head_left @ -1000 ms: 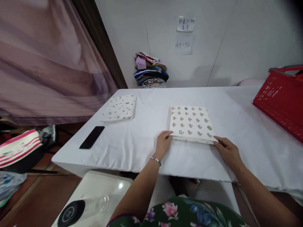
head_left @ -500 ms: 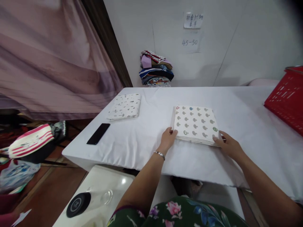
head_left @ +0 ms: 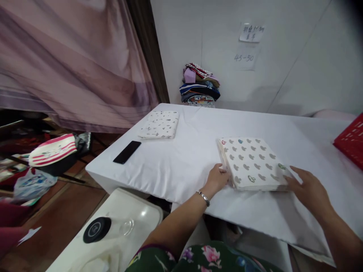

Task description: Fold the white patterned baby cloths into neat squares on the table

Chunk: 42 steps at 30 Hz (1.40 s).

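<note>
A folded white cloth [head_left: 253,158] with grey, mushroom-like prints and a few coloured ones lies on the white-covered table in front of me. Several stacked layers show along its left edge. My left hand [head_left: 217,179] grips that edge near the front corner, fingertips partly hidden by the cloth. At the front right corner, my right hand [head_left: 307,189] holds the cloth with some fingers on top and others at its side. Farther left lies a second folded cloth [head_left: 160,125], white with small dark prints, touched by neither hand.
A black phone [head_left: 127,152] lies near the table's left edge. Against the wall rises a pile of folded fabrics [head_left: 200,85]. A red basket [head_left: 351,140] stands at the far right. Below the table's front left is a white surface [head_left: 133,211] with a round black object [head_left: 97,229].
The view has turned slightly left. Both hands still hold the printed cloth, which has swung a little and now shows its layered left edge.
</note>
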Tool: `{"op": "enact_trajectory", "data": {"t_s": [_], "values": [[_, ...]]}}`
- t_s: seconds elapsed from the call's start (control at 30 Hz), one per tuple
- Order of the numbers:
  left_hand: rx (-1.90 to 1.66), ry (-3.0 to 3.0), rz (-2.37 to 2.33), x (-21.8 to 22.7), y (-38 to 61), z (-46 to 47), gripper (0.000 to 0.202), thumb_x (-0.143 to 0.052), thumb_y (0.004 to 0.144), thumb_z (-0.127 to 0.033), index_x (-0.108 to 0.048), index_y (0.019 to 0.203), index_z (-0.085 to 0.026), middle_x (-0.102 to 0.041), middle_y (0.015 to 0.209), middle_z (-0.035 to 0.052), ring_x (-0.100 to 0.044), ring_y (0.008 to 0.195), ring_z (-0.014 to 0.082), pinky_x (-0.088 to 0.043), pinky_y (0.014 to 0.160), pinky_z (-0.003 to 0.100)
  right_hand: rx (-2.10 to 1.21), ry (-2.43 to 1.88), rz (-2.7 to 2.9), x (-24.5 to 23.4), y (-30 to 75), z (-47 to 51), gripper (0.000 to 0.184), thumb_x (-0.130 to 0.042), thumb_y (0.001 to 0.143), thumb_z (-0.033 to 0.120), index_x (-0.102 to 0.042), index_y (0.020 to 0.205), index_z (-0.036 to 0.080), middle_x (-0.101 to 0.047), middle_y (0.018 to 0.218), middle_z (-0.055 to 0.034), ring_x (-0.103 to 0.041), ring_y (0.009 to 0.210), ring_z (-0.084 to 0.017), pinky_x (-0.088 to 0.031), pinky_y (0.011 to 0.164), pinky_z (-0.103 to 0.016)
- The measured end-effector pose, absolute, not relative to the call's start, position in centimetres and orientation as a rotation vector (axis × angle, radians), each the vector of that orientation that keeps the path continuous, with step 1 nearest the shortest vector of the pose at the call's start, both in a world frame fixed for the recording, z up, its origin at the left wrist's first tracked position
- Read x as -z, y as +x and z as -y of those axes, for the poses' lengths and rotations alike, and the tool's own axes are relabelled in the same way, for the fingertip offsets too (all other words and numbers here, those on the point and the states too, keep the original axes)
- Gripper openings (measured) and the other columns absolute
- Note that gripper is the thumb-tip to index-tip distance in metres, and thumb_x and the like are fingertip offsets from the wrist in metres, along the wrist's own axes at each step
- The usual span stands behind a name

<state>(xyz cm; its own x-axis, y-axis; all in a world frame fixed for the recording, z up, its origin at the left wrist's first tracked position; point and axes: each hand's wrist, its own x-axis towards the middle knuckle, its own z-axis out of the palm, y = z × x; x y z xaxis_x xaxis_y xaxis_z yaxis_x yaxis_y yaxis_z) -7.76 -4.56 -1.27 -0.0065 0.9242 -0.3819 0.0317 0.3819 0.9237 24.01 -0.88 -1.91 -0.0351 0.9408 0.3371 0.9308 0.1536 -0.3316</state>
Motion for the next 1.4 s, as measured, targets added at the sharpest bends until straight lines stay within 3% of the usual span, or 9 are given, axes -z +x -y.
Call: {"op": "enact_trajectory", "data": {"t_s": [0.07,0.23,0.4,0.63,0.77,0.97,1.2,1.4], "values": [[-0.964,0.909,-1.413,1.2,-8.1,3.5,0.058,-0.060,0.074,-0.018,-0.039,0.128,-0.014,-0.056,0.116,0.0119,-0.060,0.071,0.0110,-0.052,0.058,0.023,0.079,-1.499,2.072,1.6,20.9,2.1,0.043,-0.043,0.085,0.045,-0.057,0.115,0.017,-0.058,0.115,-0.0135,-0.055,0.104,-0.031,-0.045,0.086,-0.045],[-1.020,1.018,-1.516,2.2,-8.6,0.6,0.048,-0.055,0.075,-0.015,-0.047,0.122,-0.014,-0.056,0.116,0.0113,-0.061,0.079,0.0137,-0.052,0.068,0.027,0.043,-1.048,2.319,1.8,13.2,4.9,0.044,-0.050,0.085,0.040,-0.050,0.125,0.021,-0.053,0.125,-0.0109,-0.049,0.116,-0.027,-0.039,0.097,-0.043],[-1.043,1.311,-1.712,1.8,-9.6,-2.8,0.041,-0.048,0.077,-0.011,-0.053,0.118,-0.015,-0.058,0.117,0.0102,-0.057,0.097,0.0185,-0.045,0.088,0.031,0.172,-1.099,2.496,3.5,10.2,5.5,0.059,-0.044,0.087,0.041,-0.030,0.140,0.020,-0.041,0.139,-0.0112,-0.036,0.128,-0.028,-0.032,0.100,-0.048],[-0.922,1.707,-1.880,1.4,-11.3,-7.5,0.042,-0.045,0.081,-0.014,-0.053,0.122,-0.016,-0.057,0.119,0.0116,-0.043,0.118,0.0245,-0.032,0.100,0.036,0.337,-1.087,2.498,4.9,9.9,5.6,0.055,-0.044,0.087,0.036,-0.033,0.139,0.020,-0.043,0.137,-0.0104,-0.039,0.126,-0.026,-0.029,0.102,-0.046],[-0.887,1.762,-1.832,1.9,-11.8,-9.6,0.046,-0.046,0.081,-0.015,-0.049,0.127,-0.017,-0.059,0.118,0.0115,-0.044,0.119,0.0239,-0.029,0.102,0.038,0.371,-1.049,2.481,4.8,9.9,5.6,0.059,-0.046,0.086,0.035,-0.030,0.140,0.019,-0.043,0.137,-0.0114,-0.042,0.124,-0.026,-0.030,0.101,-0.044],[-0.887,1.722,-1.695,2.1,-11.9,-12.0,0.045,-0.046,0.078,-0.015,-0.057,0.121,-0.023,-0.059,0.122,0.0033,-0.052,0.112,0.0186,-0.035,0.099,0.029,0.345,-1.054,2.476,4.5,9.8,5.6,0.063,-0.048,0.085,0.035,-0.025,0.142,0.020,-0.043,0.137,-0.0112,-0.043,0.123,-0.026,-0.033,0.099,-0.044],[-0.905,1.615,-1.647,3.0,-12.2,-13.4,0.034,-0.049,0.073,-0.013,-0.070,0.097,-0.026,-0.070,0.095,-0.0022,-0.060,0.096,0.0155,-0.039,0.094,0.026,0.298,-1.102,2.477,4.6,9.7,5.8,0.064,-0.049,0.084,0.035,-0.025,0.142,0.021,-0.043,0.137,-0.0105,-0.043,0.124,-0.027,-0.031,0.101,-0.045],[-0.936,1.555,-1.644,3.0,-12.1,-13.6,0.032,-0.051,0.072,-0.012,-0.070,0.093,-0.027,-0.070,0.091,-0.0031,-0.060,0.093,0.0151,-0.039,0.095,0.027,0.301,-1.116,2.487,4.6,9.8,5.8,0.063,-0.049,0.084,0.035,-0.026,0.141,0.021,-0.044,0.137,-0.0107,-0.042,0.124,-0.027,-0.030,0.101,-0.045]]}}
